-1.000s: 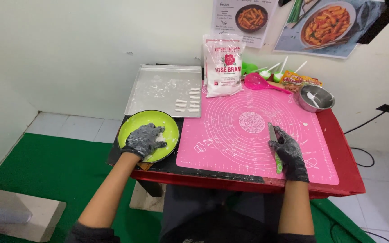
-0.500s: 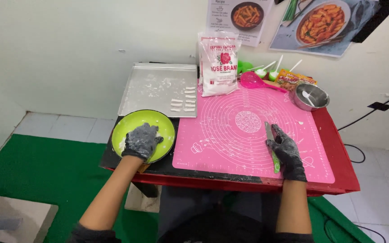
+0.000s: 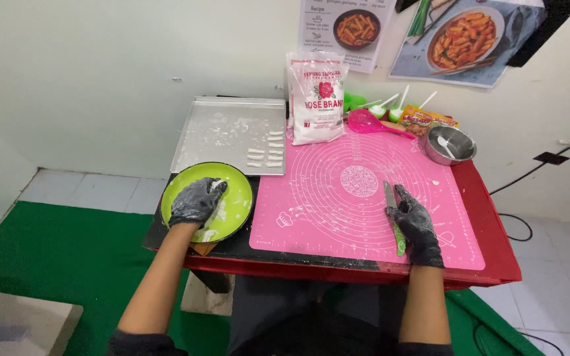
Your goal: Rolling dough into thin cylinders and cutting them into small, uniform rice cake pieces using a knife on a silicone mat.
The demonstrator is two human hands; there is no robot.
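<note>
Hands first, nearest the camera, both in dark gloves. The right hand (image 3: 416,226) lies on the pink silicone mat (image 3: 338,217), its grip wrapped round a knife (image 3: 392,214) with a green handle, index finger stretched along the spine, blade flat on the mat and pointing away from the body. The left hand (image 3: 196,201) is down inside the lime-green plate (image 3: 235,198) at the table's near left corner, fingers curled over a small white lump of dough (image 3: 217,185) that peeks out by the knuckles; whether they have really pinched it tight, I cannot tell.

To do this well, I'd judge the left hand wants a clean gather, with the whole lump in the fingers and no smear on the plate, while the knife stays flat and quiet so the edge is no hazard.

Further back, small white cut dough sticks (image 3: 266,151) line up on the floury metal tray (image 3: 219,128). Beside it stands a white flour bag (image 3: 317,97), then a pink ladle (image 3: 367,122), and a small steel bowl (image 3: 450,144) with a spoon at the far right of the red table (image 3: 489,231).
</note>
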